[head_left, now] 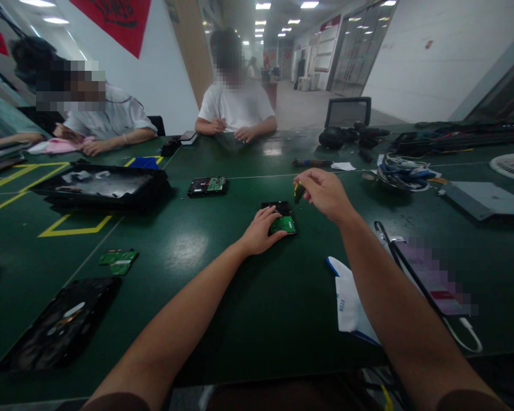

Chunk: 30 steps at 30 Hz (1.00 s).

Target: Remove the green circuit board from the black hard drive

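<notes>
Item: hard drive [276, 206], black casing, green circuit board [288, 224] facing up. Location: on the dark green table [205, 319], ahead of the wearer, under the left hand [259, 233].

Handling, as judged: compact and fairly dense, likely heavy for its size; rigid casing, smooth enough to slide on the tabletop. The exposed board is probably the fragile part. Best hold: the casing's long side edges, with pressure kept off the board's components.

Left hand: grasping the drive from above, fingers laid across its left and far portion, thumb extended along the near side. Forearm slants in from lower left, wrist low.

Right hand [325, 193]: pinching a small screwdriver [298, 193], yellow and dark-handled, between thumb and fingertips. Hand is raised just beyond the drive's right side, wrist bent, knuckles uppermost, forearm slanting in from lower right. Tool points downward; whether its tip touches the drive cannot be told.
</notes>
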Each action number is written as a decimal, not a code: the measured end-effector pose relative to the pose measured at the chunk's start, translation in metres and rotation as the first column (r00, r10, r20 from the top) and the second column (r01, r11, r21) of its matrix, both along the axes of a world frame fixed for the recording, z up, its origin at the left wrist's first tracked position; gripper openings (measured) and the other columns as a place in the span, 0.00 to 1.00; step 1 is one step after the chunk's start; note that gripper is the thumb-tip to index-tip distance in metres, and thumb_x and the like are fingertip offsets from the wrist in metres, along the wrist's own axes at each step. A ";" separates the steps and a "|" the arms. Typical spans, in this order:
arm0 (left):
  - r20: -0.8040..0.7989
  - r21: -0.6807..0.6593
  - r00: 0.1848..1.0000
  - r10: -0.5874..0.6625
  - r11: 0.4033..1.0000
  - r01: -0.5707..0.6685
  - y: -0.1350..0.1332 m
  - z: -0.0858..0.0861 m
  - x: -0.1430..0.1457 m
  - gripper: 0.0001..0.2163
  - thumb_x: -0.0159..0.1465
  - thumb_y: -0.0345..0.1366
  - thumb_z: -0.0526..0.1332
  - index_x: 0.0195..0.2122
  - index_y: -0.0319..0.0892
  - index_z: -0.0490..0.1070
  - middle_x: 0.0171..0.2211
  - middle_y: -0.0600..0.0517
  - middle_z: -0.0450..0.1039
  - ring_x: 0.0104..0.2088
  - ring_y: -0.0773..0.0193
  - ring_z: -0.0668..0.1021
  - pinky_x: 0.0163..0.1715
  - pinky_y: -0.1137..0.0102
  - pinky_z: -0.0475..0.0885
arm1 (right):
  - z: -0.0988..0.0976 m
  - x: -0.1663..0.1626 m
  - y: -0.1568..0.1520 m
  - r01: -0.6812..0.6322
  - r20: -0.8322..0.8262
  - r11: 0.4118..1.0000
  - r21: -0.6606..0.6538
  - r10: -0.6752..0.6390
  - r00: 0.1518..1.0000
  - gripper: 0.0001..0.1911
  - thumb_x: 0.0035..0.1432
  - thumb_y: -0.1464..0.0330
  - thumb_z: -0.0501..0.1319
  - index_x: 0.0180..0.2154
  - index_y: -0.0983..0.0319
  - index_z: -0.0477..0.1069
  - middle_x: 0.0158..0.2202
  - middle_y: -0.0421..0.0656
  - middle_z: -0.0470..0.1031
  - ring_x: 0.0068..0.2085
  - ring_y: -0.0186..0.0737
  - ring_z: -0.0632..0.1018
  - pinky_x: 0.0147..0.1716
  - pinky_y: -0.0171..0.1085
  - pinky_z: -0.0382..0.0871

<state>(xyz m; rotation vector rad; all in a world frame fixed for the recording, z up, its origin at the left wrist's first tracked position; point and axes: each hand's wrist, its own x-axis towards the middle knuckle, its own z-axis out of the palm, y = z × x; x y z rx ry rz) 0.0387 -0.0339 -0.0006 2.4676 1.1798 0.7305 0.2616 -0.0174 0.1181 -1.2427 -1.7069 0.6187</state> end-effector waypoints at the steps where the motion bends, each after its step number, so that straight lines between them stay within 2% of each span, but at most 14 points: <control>1: 0.000 -0.004 1.000 0.000 1.000 0.000 0.000 0.000 0.000 0.28 0.68 0.53 0.61 0.64 0.43 0.66 0.72 0.39 0.56 0.73 0.43 0.56 0.71 0.43 0.55 | 0.001 0.001 0.000 0.000 -0.001 1.000 -0.018 0.000 1.000 0.14 0.66 0.58 0.58 0.41 0.59 0.79 0.29 0.42 0.78 0.27 0.36 0.75 0.28 0.38 0.68; 6: -0.002 -0.009 1.000 -0.002 1.000 0.002 -0.001 0.001 -0.001 0.29 0.69 0.54 0.61 0.64 0.43 0.66 0.72 0.40 0.57 0.73 0.43 0.56 0.70 0.44 0.56 | 0.009 0.007 -0.006 -0.049 -0.012 0.998 -0.048 0.049 0.999 0.12 0.63 0.61 0.61 0.43 0.59 0.80 0.26 0.41 0.76 0.27 0.36 0.74 0.27 0.38 0.67; 9: -0.001 0.006 1.000 -0.004 1.000 0.004 0.000 0.000 -0.001 0.29 0.69 0.54 0.61 0.65 0.42 0.65 0.72 0.39 0.57 0.73 0.44 0.56 0.71 0.45 0.56 | 0.014 0.007 -0.011 -0.081 0.017 0.996 -0.037 0.082 0.997 0.12 0.62 0.59 0.64 0.40 0.59 0.80 0.29 0.43 0.78 0.29 0.38 0.75 0.29 0.39 0.68; 13: -0.010 0.011 1.000 -0.008 1.000 0.008 0.000 0.000 -0.001 0.28 0.69 0.53 0.62 0.65 0.43 0.65 0.71 0.39 0.58 0.73 0.44 0.57 0.71 0.44 0.56 | 0.015 0.006 -0.013 -0.046 0.029 0.998 -0.041 0.047 0.998 0.11 0.60 0.58 0.67 0.36 0.60 0.78 0.30 0.44 0.79 0.30 0.39 0.76 0.30 0.40 0.69; 16: -0.019 0.010 1.000 -0.008 1.000 0.008 -0.001 0.001 -0.001 0.28 0.69 0.53 0.61 0.65 0.44 0.65 0.71 0.40 0.58 0.73 0.44 0.57 0.70 0.44 0.56 | 0.016 0.007 -0.012 -0.056 0.026 0.997 -0.054 0.058 0.998 0.12 0.60 0.57 0.67 0.36 0.60 0.77 0.32 0.45 0.80 0.28 0.37 0.75 0.28 0.40 0.69; 19: -0.013 0.015 1.000 -0.009 1.000 0.009 -0.001 0.002 -0.002 0.28 0.69 0.53 0.61 0.64 0.43 0.65 0.71 0.40 0.58 0.73 0.44 0.57 0.70 0.45 0.56 | 0.016 0.007 -0.012 -0.133 -0.008 0.989 -0.070 0.132 0.991 0.15 0.63 0.54 0.65 0.37 0.60 0.77 0.36 0.45 0.81 0.26 0.34 0.73 0.27 0.38 0.68; 24: -0.005 0.011 1.000 0.003 1.000 -0.003 0.000 -0.001 -0.002 0.28 0.68 0.53 0.62 0.64 0.43 0.66 0.72 0.40 0.57 0.73 0.44 0.57 0.71 0.46 0.57 | 0.016 0.006 -0.012 -0.218 -0.072 0.969 -0.115 0.211 0.975 0.15 0.67 0.56 0.62 0.43 0.60 0.77 0.29 0.42 0.77 0.28 0.36 0.76 0.30 0.39 0.71; 27: -0.007 0.008 1.000 -0.002 1.000 0.002 0.000 -0.001 -0.002 0.29 0.68 0.54 0.61 0.64 0.42 0.66 0.72 0.39 0.57 0.73 0.44 0.57 0.71 0.47 0.57 | 0.015 0.006 -0.012 -0.199 -0.048 0.975 -0.101 0.195 0.980 0.15 0.65 0.56 0.63 0.45 0.59 0.78 0.29 0.41 0.77 0.29 0.37 0.76 0.31 0.39 0.71; 30: -0.010 -0.001 1.000 0.001 1.000 -0.001 -0.001 0.002 -0.001 0.29 0.69 0.54 0.61 0.64 0.43 0.65 0.72 0.40 0.57 0.73 0.44 0.56 0.70 0.46 0.57 | 0.014 0.008 -0.011 -0.120 -0.012 0.991 -0.063 0.120 0.993 0.13 0.63 0.57 0.65 0.41 0.59 0.78 0.31 0.42 0.78 0.30 0.38 0.76 0.30 0.39 0.70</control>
